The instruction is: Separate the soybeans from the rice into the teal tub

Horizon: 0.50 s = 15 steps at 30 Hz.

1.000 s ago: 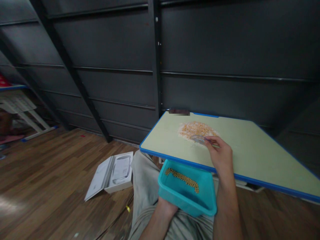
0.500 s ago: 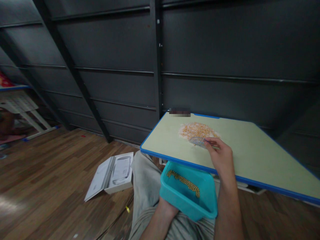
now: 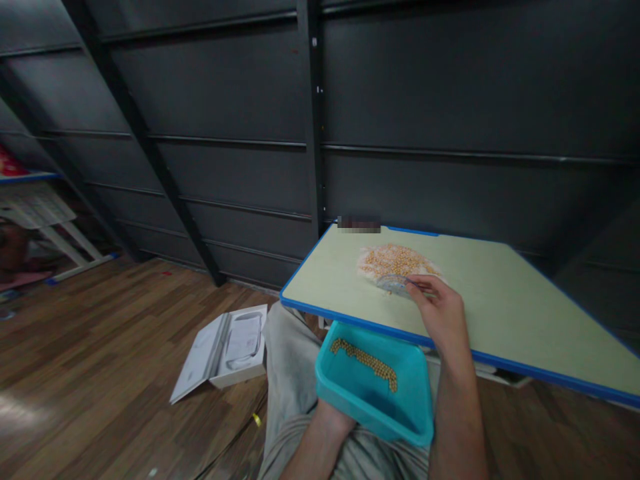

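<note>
My right hand [image 3: 440,308] pinches a clear half-round plastic protractor [image 3: 393,283] by its right end, low over the table. Its edge is at the near side of a pile of yellow beans mixed with whitish grains [image 3: 397,258]. Whether it touches the tabletop I cannot tell. On my lap rests a turquoise plastic bin [image 3: 373,410], slightly tilted, just below the table's front edge. A curved band of round beans [image 3: 367,361] lies along its bottom. My left hand [image 3: 336,415] supports the bin from below at its left side, with the fingers hidden underneath.
The pale green table [image 3: 520,320] has a blue rim. At its back left corner is a blurred-out dark object [image 3: 359,224]. An opened white box [image 3: 245,340] sits on the wooden floor, beside a dark cable [image 3: 227,445]. A dark panelled wall [image 3: 465,100] stands behind the table.
The bin has shifted very slightly left. My right hand and the protractor are almost where they were.
</note>
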{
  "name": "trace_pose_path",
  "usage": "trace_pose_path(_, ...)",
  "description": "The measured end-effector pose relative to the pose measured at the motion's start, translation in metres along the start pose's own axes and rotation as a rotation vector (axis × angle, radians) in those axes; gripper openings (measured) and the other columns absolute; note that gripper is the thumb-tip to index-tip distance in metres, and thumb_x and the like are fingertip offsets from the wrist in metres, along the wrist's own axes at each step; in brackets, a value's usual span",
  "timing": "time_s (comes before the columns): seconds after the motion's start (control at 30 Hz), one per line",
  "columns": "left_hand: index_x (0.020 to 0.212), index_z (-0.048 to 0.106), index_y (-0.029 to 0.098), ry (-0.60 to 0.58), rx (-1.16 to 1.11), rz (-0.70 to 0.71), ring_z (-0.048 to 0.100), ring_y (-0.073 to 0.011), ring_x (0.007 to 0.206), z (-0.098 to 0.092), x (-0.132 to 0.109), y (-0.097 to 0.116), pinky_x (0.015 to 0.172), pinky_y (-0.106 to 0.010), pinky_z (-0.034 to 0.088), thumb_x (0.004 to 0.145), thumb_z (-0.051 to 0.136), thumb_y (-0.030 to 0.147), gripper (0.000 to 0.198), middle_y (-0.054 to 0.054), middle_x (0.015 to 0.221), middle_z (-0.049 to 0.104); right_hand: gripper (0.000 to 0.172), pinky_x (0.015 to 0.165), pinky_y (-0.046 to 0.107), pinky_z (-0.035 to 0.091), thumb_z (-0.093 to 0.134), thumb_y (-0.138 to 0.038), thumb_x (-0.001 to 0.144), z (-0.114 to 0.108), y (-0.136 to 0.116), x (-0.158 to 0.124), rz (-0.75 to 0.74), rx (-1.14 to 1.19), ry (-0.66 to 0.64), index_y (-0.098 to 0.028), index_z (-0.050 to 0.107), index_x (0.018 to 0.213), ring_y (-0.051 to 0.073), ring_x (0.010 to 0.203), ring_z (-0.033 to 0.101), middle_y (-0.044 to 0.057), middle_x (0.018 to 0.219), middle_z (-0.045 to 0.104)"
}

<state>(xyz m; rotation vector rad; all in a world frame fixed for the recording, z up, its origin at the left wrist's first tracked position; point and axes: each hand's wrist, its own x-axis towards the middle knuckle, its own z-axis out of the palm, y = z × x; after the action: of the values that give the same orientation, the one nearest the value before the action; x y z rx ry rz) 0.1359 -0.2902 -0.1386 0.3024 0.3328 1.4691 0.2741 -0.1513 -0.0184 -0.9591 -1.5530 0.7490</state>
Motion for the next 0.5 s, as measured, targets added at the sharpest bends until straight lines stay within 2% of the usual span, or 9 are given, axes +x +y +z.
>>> trace_pose_path(0.1,0.109,0.079,0.029,0.076,-0.042,-0.023,0.061,-0.0351,0.126,-0.0051,-0.0030,-0.0034,0.118,-0.054,0.037,0.089,0.053,0.055,0.042,-0.007,0.113,0.079,0.024,0.076,0.040,0.056,0.072,-0.040,0.083,0.0002,0.0013,0.0000,-0.007,0.008,-0.012,-0.019,0.075,0.094,0.028,0.093,0.072,0.012,0.099,0.078)
trace_pose_path(0.23,0.110,0.079,0.026,0.156,-0.095,-0.076,0.059,-0.0362,0.129,-0.0082,-0.0062,-0.0071,0.119,-0.056,0.035,0.092,0.045,0.060,0.052,-0.009,0.118,0.077,0.024,0.077,0.041,0.057,0.072,-0.040,0.084,0.0001,0.0019,0.0000,-0.014,0.031,-0.022,-0.019,0.075,0.094,0.027,0.093,0.072,0.012,0.099,0.078)
trace_pose_path(0.5,0.098,0.082,0.027,0.134,-0.098,-0.071,0.056,-0.0372,0.132,-0.0118,-0.0059,-0.0082,0.119,-0.058,0.032,0.087,0.053,0.059,0.045,-0.009,0.123,0.075,0.021,0.078,0.041,0.057,0.072,-0.038,0.084,-0.0007,-0.0036,-0.0009,-0.006,0.052,-0.039,-0.019,0.075,0.093,0.026,0.091,0.072,0.011,0.097,0.078)
